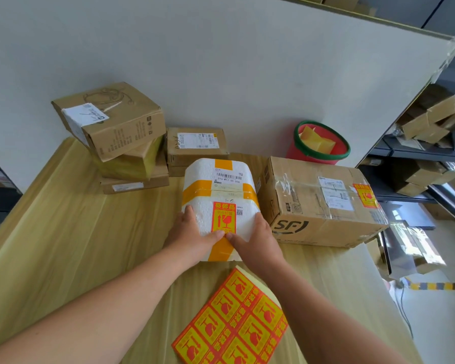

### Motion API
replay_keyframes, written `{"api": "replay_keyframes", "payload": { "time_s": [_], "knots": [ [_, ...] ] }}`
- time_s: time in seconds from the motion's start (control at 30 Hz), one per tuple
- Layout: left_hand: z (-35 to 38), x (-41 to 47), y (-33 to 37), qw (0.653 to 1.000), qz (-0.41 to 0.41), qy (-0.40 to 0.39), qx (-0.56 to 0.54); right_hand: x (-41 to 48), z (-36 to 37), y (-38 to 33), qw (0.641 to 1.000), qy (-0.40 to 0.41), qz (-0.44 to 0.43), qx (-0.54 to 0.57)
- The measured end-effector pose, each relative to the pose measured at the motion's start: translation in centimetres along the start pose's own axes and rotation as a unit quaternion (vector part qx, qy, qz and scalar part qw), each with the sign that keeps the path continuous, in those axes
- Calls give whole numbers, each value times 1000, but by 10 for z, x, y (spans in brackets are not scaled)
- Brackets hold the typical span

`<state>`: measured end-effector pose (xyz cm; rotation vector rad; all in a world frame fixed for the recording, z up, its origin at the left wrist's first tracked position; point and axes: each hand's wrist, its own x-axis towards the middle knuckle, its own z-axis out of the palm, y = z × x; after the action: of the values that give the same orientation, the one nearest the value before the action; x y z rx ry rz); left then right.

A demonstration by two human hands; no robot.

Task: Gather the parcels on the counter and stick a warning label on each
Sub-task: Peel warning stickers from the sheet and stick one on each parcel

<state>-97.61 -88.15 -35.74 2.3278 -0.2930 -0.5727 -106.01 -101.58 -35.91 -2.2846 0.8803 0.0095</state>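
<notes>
Label sheet (231, 324) cropped, foam parcel (221, 190) partly covered

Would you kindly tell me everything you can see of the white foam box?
The foam box is white, looks like polystyrene, with rounded corners and yellow tape crossed over it. A barcode slip sits at its far end, a red-and-yellow warning label at its near end. It lies flat on the wooden counter, close beside a cardboard box. The left hand and right hand rest on its near end, thumbs meeting just below the label.
</notes>
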Motion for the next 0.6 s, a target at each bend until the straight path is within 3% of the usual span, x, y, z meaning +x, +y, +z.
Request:
{"api": "replay_keyframes", "payload": {
  "time_s": [0.4,0.5,0.6],
  "knots": [
    [25,49,-3,999,-3,-35,-32,49,15,4,1000,-5,24,12],
    [14,66,0,1000,4,13,-17,64,10,-13,998,55,-23,20],
    [-10,105,9,996,10,89,14,99,0,-41,996,65,-52,41]
  ]
}}
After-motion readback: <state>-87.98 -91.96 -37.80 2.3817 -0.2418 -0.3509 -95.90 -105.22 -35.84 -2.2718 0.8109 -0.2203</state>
